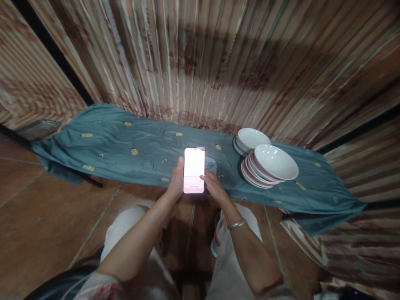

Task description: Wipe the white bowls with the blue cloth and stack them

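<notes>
A smartphone (194,166) with a brightly lit screen is held upright in front of me, above the near edge of the cloth. My left hand (177,178) grips its left side. On the other side, my right hand (213,183) holds the right edge, its thumb over the lower right of the screen. The glare hides what the screen shows. Behind the phone's right edge, a pale blue cloth (211,165) partly shows on the table.
A teal patterned cloth (150,150) covers a long, narrow table. Toward its right stand a front stack of bowls (275,162) and a smaller stack (253,138) behind. A pleated curtain (200,62) hangs at the back, and dark metal bars (56,54) slant at both sides.
</notes>
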A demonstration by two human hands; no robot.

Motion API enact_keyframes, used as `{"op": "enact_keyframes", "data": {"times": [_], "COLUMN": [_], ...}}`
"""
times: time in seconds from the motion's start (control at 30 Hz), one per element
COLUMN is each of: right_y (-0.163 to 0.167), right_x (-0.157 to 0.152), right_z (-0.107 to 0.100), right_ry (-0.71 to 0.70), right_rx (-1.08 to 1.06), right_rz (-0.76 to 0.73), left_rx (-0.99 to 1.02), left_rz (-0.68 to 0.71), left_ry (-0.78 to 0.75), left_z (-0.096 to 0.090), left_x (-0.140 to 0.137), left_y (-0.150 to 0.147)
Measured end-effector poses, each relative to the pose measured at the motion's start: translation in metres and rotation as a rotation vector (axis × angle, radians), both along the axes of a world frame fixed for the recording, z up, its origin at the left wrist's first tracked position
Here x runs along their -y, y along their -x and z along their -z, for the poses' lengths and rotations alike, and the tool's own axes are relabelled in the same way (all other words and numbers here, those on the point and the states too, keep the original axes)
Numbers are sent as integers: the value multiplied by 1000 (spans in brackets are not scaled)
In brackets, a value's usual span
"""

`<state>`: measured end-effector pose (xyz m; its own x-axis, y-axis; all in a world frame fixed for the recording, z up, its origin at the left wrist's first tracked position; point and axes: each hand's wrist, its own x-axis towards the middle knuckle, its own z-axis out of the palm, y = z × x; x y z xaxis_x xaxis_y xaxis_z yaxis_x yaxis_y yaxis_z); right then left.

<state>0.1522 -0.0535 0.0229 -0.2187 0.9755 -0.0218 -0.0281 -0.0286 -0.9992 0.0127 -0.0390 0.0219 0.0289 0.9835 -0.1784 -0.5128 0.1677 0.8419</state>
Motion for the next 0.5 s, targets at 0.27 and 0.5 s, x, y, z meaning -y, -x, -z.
{"op": "enact_keyframes", "data": {"times": [0.27,0.5], "right_y": [-4,-9], "right_x": [-1,-9], "right_z": [-8,-12], "right_ry": [-58,-74], "right_rx": [89,104], "right_rz": [62,150], "left_rx": [22,80], "left_rz": [-24,-1], "left_ry": [-6,39], "left_z": [-4,-6], "left_x": [4,11], "left_y": [-6,-14]}}
